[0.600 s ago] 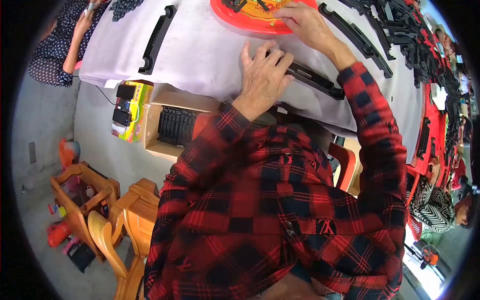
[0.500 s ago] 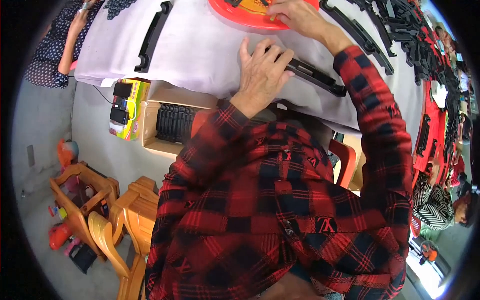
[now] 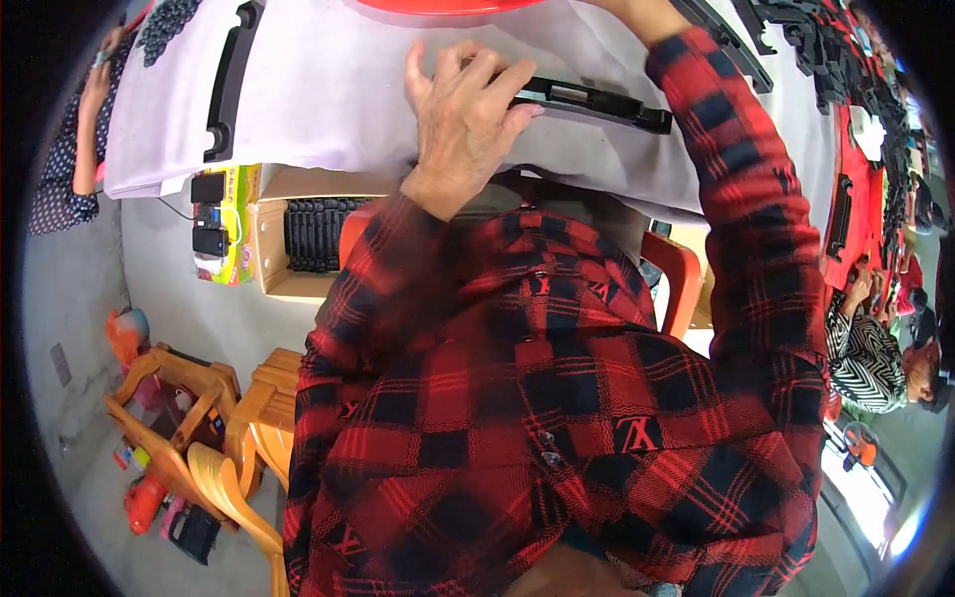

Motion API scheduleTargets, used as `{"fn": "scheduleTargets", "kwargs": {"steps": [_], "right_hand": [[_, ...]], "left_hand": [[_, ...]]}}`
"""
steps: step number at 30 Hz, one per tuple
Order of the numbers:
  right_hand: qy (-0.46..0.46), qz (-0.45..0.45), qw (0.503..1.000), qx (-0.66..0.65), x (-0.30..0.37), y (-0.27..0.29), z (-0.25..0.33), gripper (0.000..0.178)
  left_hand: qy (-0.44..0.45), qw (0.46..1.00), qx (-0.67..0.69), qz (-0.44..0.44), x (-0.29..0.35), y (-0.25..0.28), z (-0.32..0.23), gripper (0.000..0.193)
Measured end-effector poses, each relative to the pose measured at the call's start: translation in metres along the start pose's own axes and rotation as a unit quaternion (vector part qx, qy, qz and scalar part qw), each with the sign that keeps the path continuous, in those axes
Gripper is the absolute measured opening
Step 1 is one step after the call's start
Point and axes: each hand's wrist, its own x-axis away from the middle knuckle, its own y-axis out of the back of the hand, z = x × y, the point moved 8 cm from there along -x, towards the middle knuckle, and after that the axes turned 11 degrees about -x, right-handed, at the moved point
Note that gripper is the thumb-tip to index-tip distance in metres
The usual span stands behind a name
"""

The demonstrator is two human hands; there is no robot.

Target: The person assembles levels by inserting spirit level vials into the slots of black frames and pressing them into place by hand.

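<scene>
My left hand (image 3: 466, 124) grips the left end of a long black plastic part (image 3: 607, 105) with a slotted channel in its top. Thumb and fingers close round that end, and the other end rests on the pale cloth to the right. Only the wrist edge of my right hand (image 3: 629, 8) shows at the top of the picture; its fingers are cut off from view. Close by it, a red tray or basin (image 3: 453, 6) shows just its near rim. A similar long black part (image 3: 232, 85) lies apart on the cloth at the left.
More black parts (image 3: 811, 50) are heaped at the upper right. Below the table's edge stand a cardboard box (image 3: 298, 287) of stacked black parts and a yellow-green box (image 3: 244, 239). Wooden chairs (image 3: 224, 438) are at lower left. A person in a dotted sleeve (image 3: 75, 169) sits far left.
The view has shifted, so the red tray and my right hand's fingers have slipped past the top edge. My left hand still holds the black part's left end.
</scene>
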Motion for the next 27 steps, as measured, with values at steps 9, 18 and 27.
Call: {"fn": "scheduleTargets", "kwargs": {"steps": [9,18,27], "right_hand": [[-0.234,-0.042,0.908,-0.344,0.125,0.028,0.040,0.019],[-0.119,0.072,0.981,-0.133,0.128,0.012,0.064,0.026],[-0.110,0.131,0.975,-0.142,0.105,0.030,0.090,0.012]], "left_hand": [[0.013,0.998,0.051,0.017,-0.003,-0.006,0.005,0.046],[0.016,0.995,0.092,0.020,-0.006,-0.006,0.006,0.055],[0.004,0.996,0.085,0.005,-0.006,-0.006,0.006,0.053]]}}
